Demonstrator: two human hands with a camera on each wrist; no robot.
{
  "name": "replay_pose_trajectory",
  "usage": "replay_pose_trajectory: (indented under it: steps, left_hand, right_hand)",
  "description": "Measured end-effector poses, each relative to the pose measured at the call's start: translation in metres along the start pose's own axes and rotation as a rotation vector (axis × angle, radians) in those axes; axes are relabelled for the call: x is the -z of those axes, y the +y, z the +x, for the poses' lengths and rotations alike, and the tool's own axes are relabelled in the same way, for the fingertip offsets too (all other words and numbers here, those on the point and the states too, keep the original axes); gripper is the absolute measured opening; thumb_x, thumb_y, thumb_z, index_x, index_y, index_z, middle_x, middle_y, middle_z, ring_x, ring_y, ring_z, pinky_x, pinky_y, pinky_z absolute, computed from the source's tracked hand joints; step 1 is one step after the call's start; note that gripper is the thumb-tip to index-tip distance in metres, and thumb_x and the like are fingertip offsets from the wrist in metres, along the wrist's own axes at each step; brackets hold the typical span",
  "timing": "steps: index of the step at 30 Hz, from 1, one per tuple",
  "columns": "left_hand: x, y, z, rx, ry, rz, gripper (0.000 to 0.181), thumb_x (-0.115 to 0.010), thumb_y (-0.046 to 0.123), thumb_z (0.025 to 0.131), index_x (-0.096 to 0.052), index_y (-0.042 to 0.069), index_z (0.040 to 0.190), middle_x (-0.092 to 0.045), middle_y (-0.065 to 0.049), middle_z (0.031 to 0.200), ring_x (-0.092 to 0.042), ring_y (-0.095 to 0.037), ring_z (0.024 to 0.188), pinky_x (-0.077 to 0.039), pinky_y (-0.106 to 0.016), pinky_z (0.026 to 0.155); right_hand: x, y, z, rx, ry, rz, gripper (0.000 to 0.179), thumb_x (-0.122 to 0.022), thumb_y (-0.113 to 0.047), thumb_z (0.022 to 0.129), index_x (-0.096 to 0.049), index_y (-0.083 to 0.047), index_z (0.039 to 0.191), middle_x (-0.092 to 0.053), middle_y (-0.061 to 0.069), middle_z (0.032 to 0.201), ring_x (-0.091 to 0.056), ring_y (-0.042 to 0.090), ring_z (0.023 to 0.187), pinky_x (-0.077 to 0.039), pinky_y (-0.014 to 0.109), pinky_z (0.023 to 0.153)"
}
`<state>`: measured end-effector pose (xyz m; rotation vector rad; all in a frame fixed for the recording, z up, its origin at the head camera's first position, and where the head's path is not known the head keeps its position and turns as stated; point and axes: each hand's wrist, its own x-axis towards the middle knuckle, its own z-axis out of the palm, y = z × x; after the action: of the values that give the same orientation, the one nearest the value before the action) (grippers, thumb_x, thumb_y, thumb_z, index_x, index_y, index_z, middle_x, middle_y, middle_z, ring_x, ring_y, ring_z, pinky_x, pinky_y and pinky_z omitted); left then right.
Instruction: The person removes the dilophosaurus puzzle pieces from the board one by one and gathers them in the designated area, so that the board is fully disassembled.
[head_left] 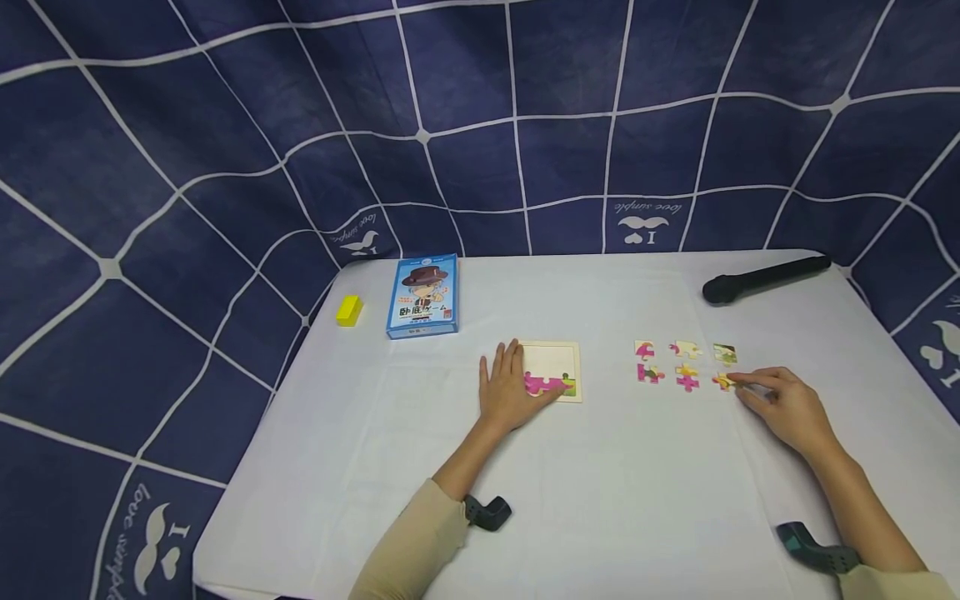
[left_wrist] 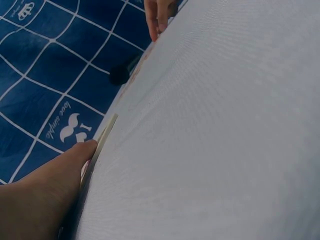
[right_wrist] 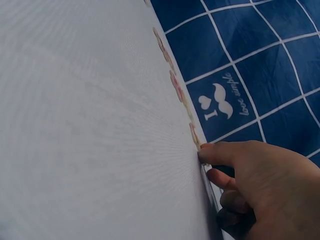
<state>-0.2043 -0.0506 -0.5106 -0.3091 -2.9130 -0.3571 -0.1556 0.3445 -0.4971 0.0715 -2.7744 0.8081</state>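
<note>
A square puzzle tray [head_left: 555,357] with a pale wooden rim lies mid-table, with pink and green pieces [head_left: 542,384] fitted along its near side. My left hand [head_left: 504,402] rests over the tray's left edge, fingers stretched out and thumb along the near edge. To the right, loose jigsaw pieces lie in two rows, among them a pink one [head_left: 649,373] and a green one [head_left: 725,353]. My right hand [head_left: 787,410] pinches the yellow-and-pink puzzle piece [head_left: 722,381] at the near right corner of this group. The right wrist view shows the thumb and fingertips [right_wrist: 204,154] at table level.
A blue card-game box [head_left: 424,297] lies at the back left, and left of it a yellow block [head_left: 349,310]. Toward the back right lies a black microphone-shaped object [head_left: 765,279]. Dark blue gridded cloth [head_left: 465,183] hangs behind the white table [head_left: 622,492].
</note>
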Motion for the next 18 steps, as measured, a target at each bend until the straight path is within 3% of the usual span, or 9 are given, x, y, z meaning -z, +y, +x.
replay_pose_trajectory:
  steps: [6,8,11,14,18]
  left_hand:
    - [0.000,-0.001,0.001,0.005,-0.009,-0.015,0.108,-0.045,0.083,0.067,-0.030,0.007,0.143,-0.028,-0.007,0.149,-0.019,-0.026,0.138,-0.010,-0.052,0.110]
    - [0.001,-0.001,0.002,0.010,-0.017,-0.040,0.111,-0.048,0.083,0.065,-0.029,0.007,0.144,-0.029,-0.007,0.148,-0.019,-0.026,0.138,-0.009,-0.052,0.110]
    - [0.005,-0.002,0.003,0.015,-0.043,-0.098,0.115,-0.053,0.082,0.063,-0.024,0.007,0.145,-0.028,-0.008,0.149,-0.018,-0.026,0.138,-0.008,-0.052,0.110]
    - [0.009,-0.008,0.003,-0.006,-0.093,-0.167,0.115,-0.058,0.077,0.064,-0.020,0.007,0.146,-0.025,-0.008,0.150,-0.015,-0.025,0.139,-0.005,-0.051,0.110]
    - [0.017,-0.022,0.004,-0.098,-0.187,-0.231,0.105,-0.060,0.067,0.072,-0.018,0.007,0.147,-0.020,-0.007,0.152,-0.010,-0.024,0.140,-0.002,-0.048,0.111]
  right_hand:
    - [0.004,-0.004,-0.001,-0.071,0.014,0.090,0.034,-0.063,-0.024,0.088,-0.065,-0.003,0.115,-0.056,0.022,0.110,-0.052,0.036,0.091,-0.035,0.028,0.060]
    - [0.005,-0.010,0.000,-0.089,0.042,0.118,0.035,-0.062,-0.026,0.089,-0.064,-0.004,0.115,-0.057,0.021,0.110,-0.056,0.030,0.083,-0.037,0.025,0.056]
    - [0.003,-0.023,0.004,-0.083,0.080,0.155,0.032,-0.063,-0.024,0.088,-0.065,-0.004,0.113,-0.059,0.018,0.107,-0.050,0.015,0.055,-0.035,0.021,0.044]
    - [-0.002,-0.039,0.012,-0.032,0.073,0.204,0.028,-0.064,-0.021,0.088,-0.066,-0.004,0.111,-0.059,0.018,0.106,-0.040,0.006,0.043,-0.032,0.022,0.037]
    - [-0.016,-0.063,0.023,0.084,0.055,0.256,0.023,-0.067,-0.014,0.086,-0.068,-0.005,0.107,-0.062,0.014,0.097,-0.032,0.004,0.039,-0.028,0.022,0.034]
